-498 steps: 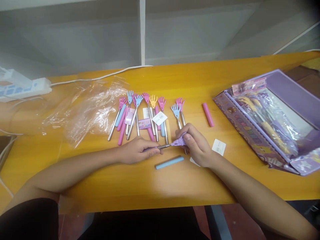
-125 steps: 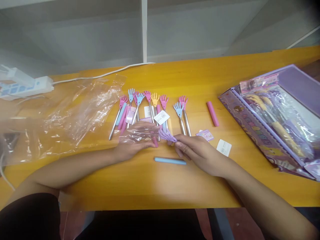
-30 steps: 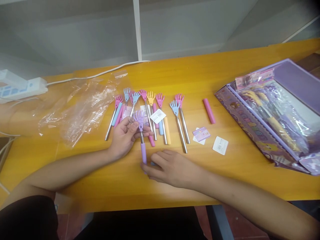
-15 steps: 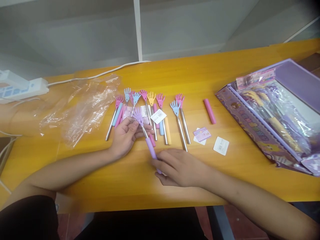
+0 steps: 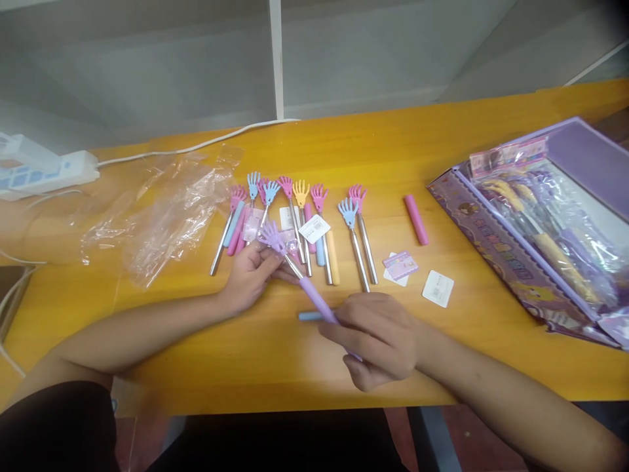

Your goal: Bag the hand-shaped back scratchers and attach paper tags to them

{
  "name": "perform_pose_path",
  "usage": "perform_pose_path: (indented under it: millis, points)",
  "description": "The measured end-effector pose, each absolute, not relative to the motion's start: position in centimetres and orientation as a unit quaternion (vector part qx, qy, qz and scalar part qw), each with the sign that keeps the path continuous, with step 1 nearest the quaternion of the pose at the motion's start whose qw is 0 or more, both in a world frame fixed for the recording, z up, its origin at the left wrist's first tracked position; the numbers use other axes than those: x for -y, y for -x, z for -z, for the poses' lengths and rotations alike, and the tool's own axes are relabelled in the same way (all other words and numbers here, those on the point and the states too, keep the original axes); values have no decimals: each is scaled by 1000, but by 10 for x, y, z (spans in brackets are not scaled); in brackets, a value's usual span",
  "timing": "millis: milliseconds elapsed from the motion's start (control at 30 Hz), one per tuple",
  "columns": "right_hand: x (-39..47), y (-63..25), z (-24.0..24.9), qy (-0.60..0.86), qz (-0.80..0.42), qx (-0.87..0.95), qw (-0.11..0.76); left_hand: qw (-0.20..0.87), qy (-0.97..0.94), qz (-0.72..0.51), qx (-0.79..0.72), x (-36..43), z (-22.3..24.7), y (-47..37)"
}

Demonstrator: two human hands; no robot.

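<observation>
Between both hands I hold a purple back scratcher [image 5: 317, 298] with a hand-shaped head and a metal rod. My left hand [image 5: 249, 278] pinches it just below its head. The fingers of my right hand [image 5: 376, 337] are wrapped round the lower end of its purple grip sleeve. A light blue sleeve [image 5: 309, 316] lies on the table, partly hidden behind my right hand. Beyond my hands lie several bare-rod back scratchers, among them a blue one [image 5: 348, 213], a yellow one [image 5: 301, 193] and a pink one [image 5: 319, 195]. Loose coloured sleeves, such as a yellow one [image 5: 333, 259], rest among them.
To the right stands an open purple box [image 5: 501, 255] holding bagged back scratchers [image 5: 545, 223]. A pink sleeve [image 5: 416, 219], a white card [image 5: 438, 288] and a purple card [image 5: 400, 264] lie nearer. At the left are crumpled clear plastic bags [image 5: 171, 223] and a white power strip [image 5: 73, 172].
My right hand has moved right and slightly nearer with the grip end, so the purple back scratcher lies more slanted. The light blue sleeve beside that hand has come into sight.
</observation>
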State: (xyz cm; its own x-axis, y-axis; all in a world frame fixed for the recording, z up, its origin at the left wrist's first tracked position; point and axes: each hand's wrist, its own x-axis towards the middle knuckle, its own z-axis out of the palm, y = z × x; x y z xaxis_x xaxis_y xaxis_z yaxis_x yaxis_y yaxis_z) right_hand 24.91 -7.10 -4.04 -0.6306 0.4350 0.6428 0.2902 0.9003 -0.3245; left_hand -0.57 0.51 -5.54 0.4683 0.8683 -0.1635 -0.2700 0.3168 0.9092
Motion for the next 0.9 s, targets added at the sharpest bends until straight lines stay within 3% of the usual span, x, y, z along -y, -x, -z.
perform_pose_path:
  millis: [200, 600, 900]
  points:
    - [69, -254, 36, 187, -100, 891, 401, 745, -456, -370, -316, -3, 56, 10]
    - [67, -249, 41, 195, -97, 907, 360, 765, -458, -344, -296, -5, 56, 10]
    - [68, -251, 28, 168, -71, 888, 423, 792, -450, -301, -283, -4, 60, 15]
